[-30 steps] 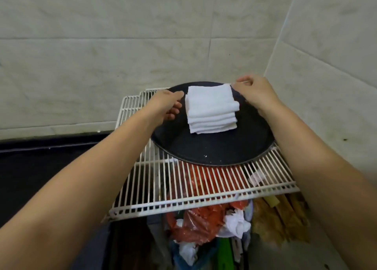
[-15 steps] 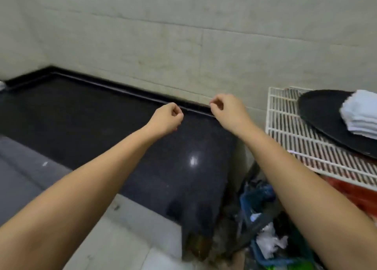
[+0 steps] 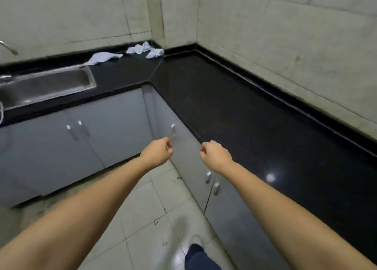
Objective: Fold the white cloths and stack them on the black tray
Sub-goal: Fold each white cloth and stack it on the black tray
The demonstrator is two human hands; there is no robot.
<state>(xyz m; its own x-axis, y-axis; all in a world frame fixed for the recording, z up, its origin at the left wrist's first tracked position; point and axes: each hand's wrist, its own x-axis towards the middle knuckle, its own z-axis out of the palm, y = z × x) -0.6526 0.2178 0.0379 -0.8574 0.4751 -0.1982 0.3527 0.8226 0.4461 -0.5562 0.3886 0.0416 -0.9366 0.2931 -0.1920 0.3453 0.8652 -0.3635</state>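
1. An L-shaped black countertop [image 3: 234, 106] runs along two tiled walls over grey cabinets [image 3: 114, 131].
2. A steel sink [image 3: 44, 86] is set into its left run.
3. Unfolded white cloths [image 3: 145, 50] lie crumpled in the far corner of the counter, another white cloth [image 3: 102, 57] beside the sink.
4. The left hand [image 3: 157, 153] and right hand [image 3: 215, 155], held out over the floor, are curled into loose fists, holding nothing.
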